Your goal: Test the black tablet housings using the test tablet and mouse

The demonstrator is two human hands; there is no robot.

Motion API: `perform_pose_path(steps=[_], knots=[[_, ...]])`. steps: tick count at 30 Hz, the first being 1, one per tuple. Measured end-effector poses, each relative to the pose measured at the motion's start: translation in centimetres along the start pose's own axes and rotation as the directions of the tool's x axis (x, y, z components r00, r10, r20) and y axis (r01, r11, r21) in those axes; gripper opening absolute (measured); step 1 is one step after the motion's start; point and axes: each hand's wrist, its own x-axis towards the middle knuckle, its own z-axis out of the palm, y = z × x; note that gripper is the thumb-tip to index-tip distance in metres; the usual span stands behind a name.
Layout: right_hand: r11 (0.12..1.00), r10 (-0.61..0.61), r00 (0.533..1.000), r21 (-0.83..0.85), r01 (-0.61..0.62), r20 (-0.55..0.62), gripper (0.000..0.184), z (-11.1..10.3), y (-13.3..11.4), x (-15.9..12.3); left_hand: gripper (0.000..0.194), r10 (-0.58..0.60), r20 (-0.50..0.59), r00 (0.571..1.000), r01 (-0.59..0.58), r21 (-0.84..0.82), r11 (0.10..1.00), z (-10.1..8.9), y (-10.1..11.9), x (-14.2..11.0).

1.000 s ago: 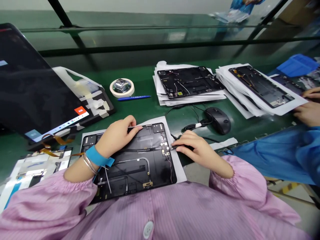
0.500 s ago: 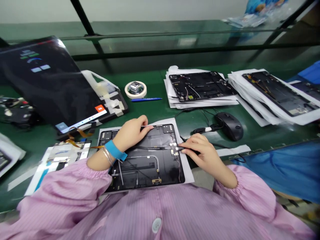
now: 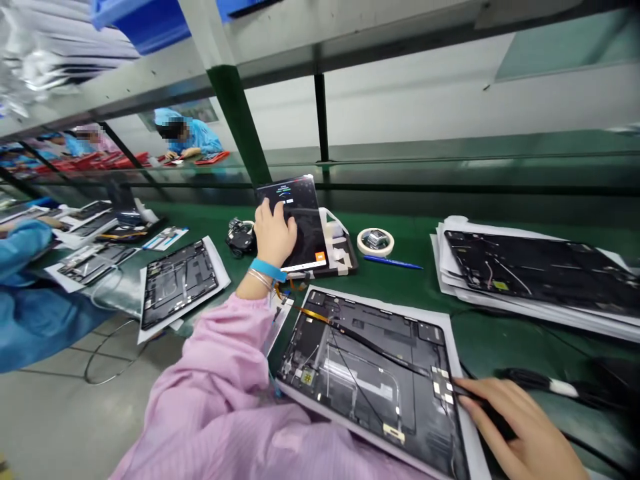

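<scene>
My left hand (image 3: 274,235) is raised in front of a propped tablet screen (image 3: 306,233), its fingers spread. Whether a fingertip touches the glass I cannot tell. The screen is lit, with small green text and an orange icon. Before me an opened tablet housing (image 3: 370,353) lies on white sheeting, a black-and-orange flex cable (image 3: 367,342) running across it. At its right edge my right hand (image 3: 520,420) pinches the plug of a black cable (image 3: 493,412) against a small board (image 3: 442,385).
Behind the housing lie a tape roll (image 3: 375,242) and a blue pen (image 3: 393,262). Housings stacked on white sheets (image 3: 540,267) stand at right, another housing (image 3: 180,283) at left. A coiled cable (image 3: 545,385) rests near my right hand. Co-workers (image 3: 187,137) sit beyond the shelf frame.
My left hand has left the housing and moved forward to the propped screen. My right hand stays at the housing's right edge. The view has swung left.
</scene>
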Motion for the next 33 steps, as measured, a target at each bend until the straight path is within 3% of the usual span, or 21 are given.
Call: perform_pose_path(steps=[3, 6, 10, 12, 13, 14, 16, 18, 21, 25, 28, 30, 33], knots=[[1.000, -0.004, 1.000, -0.024, 0.004, -0.003, 0.026, 0.0, -0.1, 0.0, 0.056, 0.009, 0.046, 0.999, -0.013, 0.083, 0.996, 1.6, -2.2, 1.4], [0.997, -0.053, 0.998, -0.051, 0.052, -0.032, 0.028, -0.1, -0.2, 0.4, 0.058, 0.038, 0.074, 0.997, -0.045, 0.101, 0.994, 2.7, -2.6, 1.8], [0.976, -0.166, 0.984, -0.149, 0.156, -0.061, 0.028, -0.7, -0.8, 1.1, 0.058, 0.011, 0.004, 1.000, -0.011, 0.018, 1.000, 1.4, 0.7, 0.1], [0.955, -0.222, 0.974, -0.214, 0.207, -0.047, 0.028, -1.0, -1.5, 1.4, 0.049, 0.138, 0.020, 0.990, -0.134, -0.126, 0.983, 0.3, 3.9, -2.3], [0.941, -0.250, 0.968, -0.245, 0.233, -0.040, 0.028, -1.2, -1.8, 1.5, 0.041, 0.273, 0.070, 0.959, -0.252, -0.226, 0.941, -0.1, 5.7, -3.8], [0.928, -0.272, 0.962, -0.272, 0.253, -0.034, 0.027, -1.3, -2.2, 1.6, 0.033, 0.421, 0.133, 0.897, -0.361, -0.326, 0.874, -0.2, 7.5, -5.4], [0.912, -0.289, 0.957, -0.307, 0.272, -0.010, 0.028, -1.7, -3.0, 1.7, 0.026, 0.612, 0.249, 0.751, -0.467, -0.455, 0.758, 0.2, 10.3, -8.3], [0.922, -0.248, 0.968, -0.300, 0.246, 0.032, 0.030, -2.1, -3.7, 1.8, 0.030, 0.689, 0.344, 0.638, -0.484, -0.517, 0.706, 1.5, 11.9, -10.4], [0.957, -0.147, 0.984, -0.235, 0.168, 0.106, 0.030, -3.0, -4.6, 2.1, 0.032, 0.742, 0.411, 0.529, -0.448, -0.607, 0.656, 3.4, 12.3, -11.8], [0.992, -0.025, 0.987, -0.115, 0.044, 0.160, 0.033, -3.9, -5.1, 2.3, 0.035, 0.683, 0.508, 0.524, -0.225, -0.692, 0.687, 4.7, 11.4, -11.7], [0.996, 0.072, 0.995, 0.048, -0.075, 0.069, 0.032, -3.8, -4.6, 1.8, 0.036, 0.640, 0.606, 0.473, -0.112, -0.679, 0.726, 5.3, 11.1, -11.2], [0.998, 0.047, 0.999, 0.052, -0.046, -0.016, 0.020, -3.5, -4.3, 1.3, 0.036, 0.626, 0.647, 0.434, -0.116, -0.649, 0.752, 5.5, 11.0, -11.2], [0.991, -0.057, 0.998, -0.118, 0.056, -0.004, 0.024, -3.1, -4.2, 1.0, 0.038, 0.607, 0.676, 0.418, -0.128, -0.617, 0.776, 5.6, 11.0, -11.5]])
